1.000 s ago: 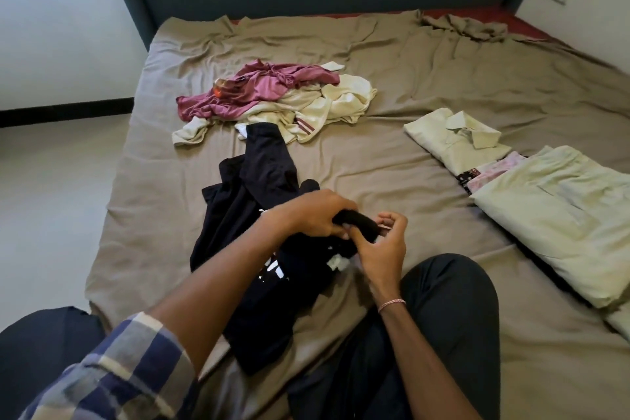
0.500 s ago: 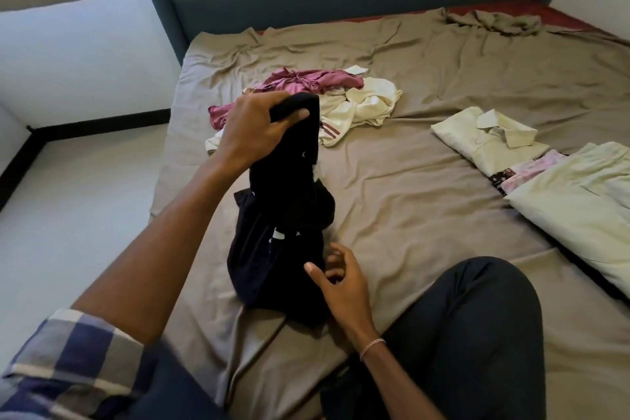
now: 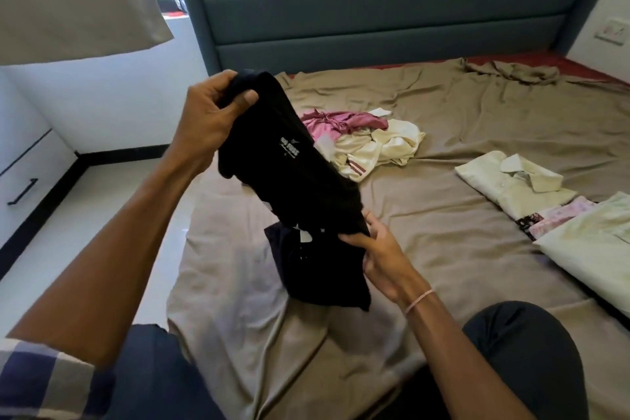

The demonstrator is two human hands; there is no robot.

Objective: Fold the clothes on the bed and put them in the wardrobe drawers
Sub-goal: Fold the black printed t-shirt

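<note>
Over the bed's [image 3: 460,119] near edge, the black garment [image 3: 293,174] is hanging stretched between both hands. Left hand [image 3: 208,116] is clenching the top end, raised high. Right hand [image 3: 378,256] is pinching the lower edge, likely pulling it taut to straighten it for folding. Its tail is drooping to the sheet. Unfolded pile [image 3: 358,140] is lying behind. Folded shirts [image 3: 511,184] are sitting right, apart from it. Drawer [image 3: 24,181] is far left.

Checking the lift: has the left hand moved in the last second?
Yes. The left hand, gripping the black garment, rose from below the pink-and-cream pile to its level.
</note>
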